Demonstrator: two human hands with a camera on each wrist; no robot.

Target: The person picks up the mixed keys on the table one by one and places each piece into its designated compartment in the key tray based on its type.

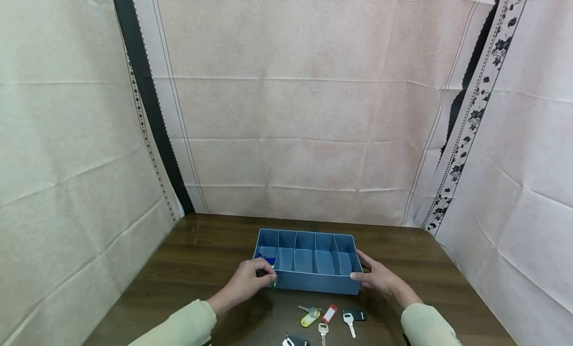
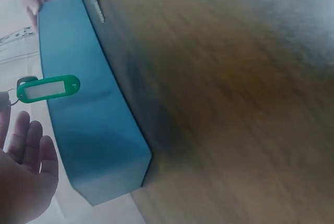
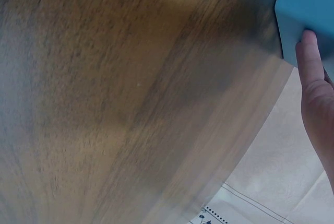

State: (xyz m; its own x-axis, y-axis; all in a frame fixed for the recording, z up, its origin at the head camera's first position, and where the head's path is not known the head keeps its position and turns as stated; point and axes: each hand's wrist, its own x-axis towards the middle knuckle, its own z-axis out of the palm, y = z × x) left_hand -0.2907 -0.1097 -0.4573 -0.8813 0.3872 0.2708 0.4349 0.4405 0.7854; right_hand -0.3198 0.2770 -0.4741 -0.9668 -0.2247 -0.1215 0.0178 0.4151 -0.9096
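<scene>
A blue box [image 1: 309, 282] with a row of compartments sits on the wooden table. At its front left corner my left hand [image 1: 248, 281] pinches the ring of a key with a green tag [image 2: 49, 88], which hangs outside the front wall in the left wrist view. The hand hides most of that key. My right hand [image 1: 380, 278] grips the box's right end, thumb on the front wall and fingers along the side. In the leftmost compartment lies a blue tag [image 1: 269, 260]. The other compartments show bare floors.
In front of the box lie a yellow-tagged key [image 1: 310, 319], a red tag [image 1: 330, 313] with a silver key [image 1: 323, 330], another key [image 1: 349, 324] beside a black fob [image 1: 358, 315], and a dark fob [image 1: 299, 341] at the lower edge. Pale cloth [image 1: 291, 107] hangs behind the table.
</scene>
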